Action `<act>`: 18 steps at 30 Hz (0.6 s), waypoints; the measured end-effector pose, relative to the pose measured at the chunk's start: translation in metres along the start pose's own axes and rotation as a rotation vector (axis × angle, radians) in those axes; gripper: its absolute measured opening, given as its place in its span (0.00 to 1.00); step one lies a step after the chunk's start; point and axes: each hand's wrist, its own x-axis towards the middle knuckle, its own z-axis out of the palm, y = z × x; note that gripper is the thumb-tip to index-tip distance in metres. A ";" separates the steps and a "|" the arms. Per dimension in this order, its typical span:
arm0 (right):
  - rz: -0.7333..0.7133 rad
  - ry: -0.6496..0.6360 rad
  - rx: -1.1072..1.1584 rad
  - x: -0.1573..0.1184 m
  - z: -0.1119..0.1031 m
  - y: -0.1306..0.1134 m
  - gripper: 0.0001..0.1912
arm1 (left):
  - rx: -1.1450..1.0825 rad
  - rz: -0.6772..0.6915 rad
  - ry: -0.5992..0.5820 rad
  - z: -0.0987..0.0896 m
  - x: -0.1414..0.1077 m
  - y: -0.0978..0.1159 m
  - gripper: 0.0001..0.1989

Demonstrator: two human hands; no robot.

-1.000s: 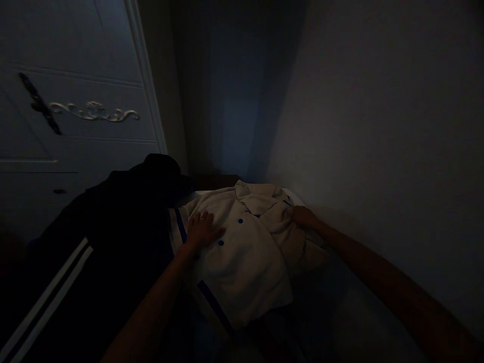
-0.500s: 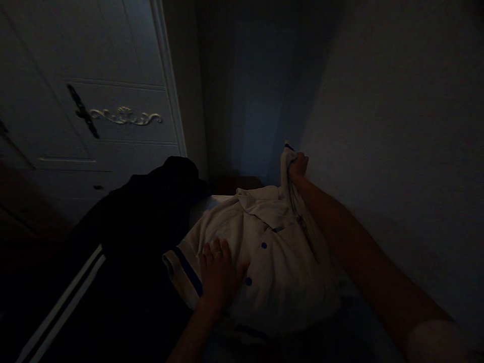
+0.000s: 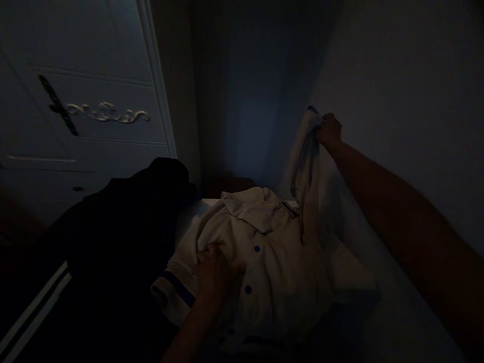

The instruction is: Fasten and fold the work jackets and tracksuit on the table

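Observation:
A cream collared shirt (image 3: pixel 280 262) with blue buttons and a dark blue stripe near its sleeve end lies in front of me, its fabric wrinkled. My left hand (image 3: pixel 214 269), a ring on one finger, is closed on the cloth at the left side, fingers curled into it. Up at the right, my right hand (image 3: pixel 329 130) grips another part of the same shirt and holds it raised, so that the cloth hangs down in a narrow fold. A small dark piece, perhaps a zipper pull, shows on that fold. The shirt's lower part is lost in shadow.
A black garment with white stripes (image 3: pixel 124 242) is heaped at the left. Beneath the shirt shows a pale surface (image 3: pixel 350 267). Behind stands a light door (image 3: pixel 109 60) with a dark handle (image 3: pixel 58 106); a wall (image 3: pixel 408 101) rises close at the right. The room is dim.
My right hand has lifted its part of the shirt higher and to the right. My left hand's fingers, flat on the shirt before, have curled into the cloth.

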 end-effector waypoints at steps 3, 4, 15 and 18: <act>-0.048 -0.348 -0.026 -0.048 0.007 0.017 0.14 | -0.036 0.077 -0.053 -0.005 0.005 -0.009 0.32; -0.090 -0.473 -0.024 -0.071 0.011 0.020 0.14 | -0.040 0.112 -0.055 -0.005 0.007 -0.015 0.30; -0.317 -0.428 0.559 -0.398 -0.018 -0.033 0.13 | -0.771 -0.005 0.515 0.031 -0.087 -0.049 0.17; -0.138 -0.518 0.771 -0.460 -0.049 -0.068 0.14 | -1.160 -0.289 0.488 0.059 -0.129 -0.044 0.16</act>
